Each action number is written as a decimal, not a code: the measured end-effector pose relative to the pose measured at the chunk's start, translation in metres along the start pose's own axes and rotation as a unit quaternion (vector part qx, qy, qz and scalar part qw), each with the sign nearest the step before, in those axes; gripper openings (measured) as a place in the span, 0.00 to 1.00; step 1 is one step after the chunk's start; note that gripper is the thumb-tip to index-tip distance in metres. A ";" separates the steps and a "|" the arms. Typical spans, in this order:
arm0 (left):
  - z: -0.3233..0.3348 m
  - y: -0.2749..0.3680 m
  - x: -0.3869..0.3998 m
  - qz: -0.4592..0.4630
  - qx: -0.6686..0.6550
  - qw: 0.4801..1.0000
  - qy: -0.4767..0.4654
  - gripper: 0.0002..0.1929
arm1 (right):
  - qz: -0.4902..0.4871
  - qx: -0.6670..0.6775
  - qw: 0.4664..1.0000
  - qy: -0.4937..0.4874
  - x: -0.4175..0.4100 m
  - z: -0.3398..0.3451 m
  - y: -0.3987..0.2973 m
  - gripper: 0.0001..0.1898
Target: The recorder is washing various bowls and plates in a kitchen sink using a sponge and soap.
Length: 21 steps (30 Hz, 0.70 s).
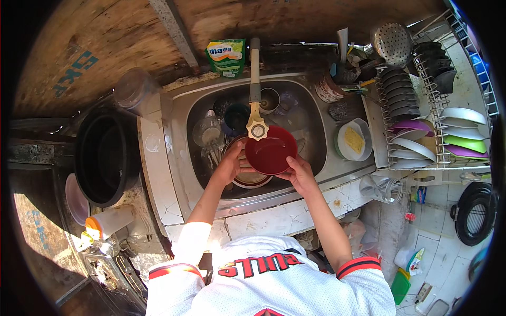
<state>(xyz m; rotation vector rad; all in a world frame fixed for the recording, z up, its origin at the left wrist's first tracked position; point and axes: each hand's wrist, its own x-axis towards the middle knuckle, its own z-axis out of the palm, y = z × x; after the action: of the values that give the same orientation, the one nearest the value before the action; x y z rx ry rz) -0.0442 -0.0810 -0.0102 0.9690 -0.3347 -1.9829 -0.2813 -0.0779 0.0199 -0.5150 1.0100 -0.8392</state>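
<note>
A red bowl [272, 152] is held over the metal sink basin, just below the faucet [257, 126]. My left hand [232, 164] is at its left side, the thumb up and the fingers reaching towards its underside. At its lower right rim, my right hand [298, 172] grips with the thumb on the edge and the fingers below. Under the bowl, a round dish with a brown rim [253, 183] shows partly. Glassware [207, 132], a dark green bowl [236, 118], a cup [270, 100] and cutlery lie in the basin.
On the right sink edge stands a white bowl with a yellow sponge [354, 140]. Beyond it, a wire dish rack [437, 130] holds plates and bowls. A utensil holder [329, 89] and a soap pouch [226, 57] stand behind. A black tub [103, 158] is at left.
</note>
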 end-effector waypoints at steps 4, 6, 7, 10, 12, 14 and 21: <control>-0.011 0.005 -0.007 0.007 0.032 0.999 -0.013 0.30 | 0.044 0.000 0.999 -0.025 0.005 0.010 0.009 0.27; -0.015 0.004 -0.009 0.014 0.026 1.000 -0.010 0.30 | 0.054 0.002 0.998 -0.029 0.003 0.013 0.009 0.27; -0.016 0.002 -0.011 0.001 0.007 1.000 -0.008 0.30 | 0.076 0.022 0.996 -0.039 0.000 0.014 0.007 0.26; -0.019 -0.005 -0.011 -0.008 -0.016 1.000 -0.005 0.28 | 0.104 0.036 0.993 -0.046 -0.001 0.009 0.006 0.26; -0.018 -0.008 -0.008 -0.004 -0.020 1.000 -0.005 0.27 | 0.109 0.032 0.993 -0.042 -0.002 0.009 0.006 0.26; -0.013 -0.008 -0.002 -0.002 -0.031 0.999 -0.014 0.28 | 0.063 0.001 0.998 -0.024 -0.004 0.011 0.006 0.25; 0.010 -0.006 0.023 0.001 0.006 0.999 0.034 0.22 | 0.009 -0.024 0.999 0.025 -0.010 0.006 -0.011 0.25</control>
<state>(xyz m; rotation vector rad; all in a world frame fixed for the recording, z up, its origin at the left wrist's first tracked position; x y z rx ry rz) -0.0625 -0.0974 -0.0190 1.0420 -0.3100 -1.9435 -0.2825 -0.0766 0.0361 -0.5264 1.0819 -0.8168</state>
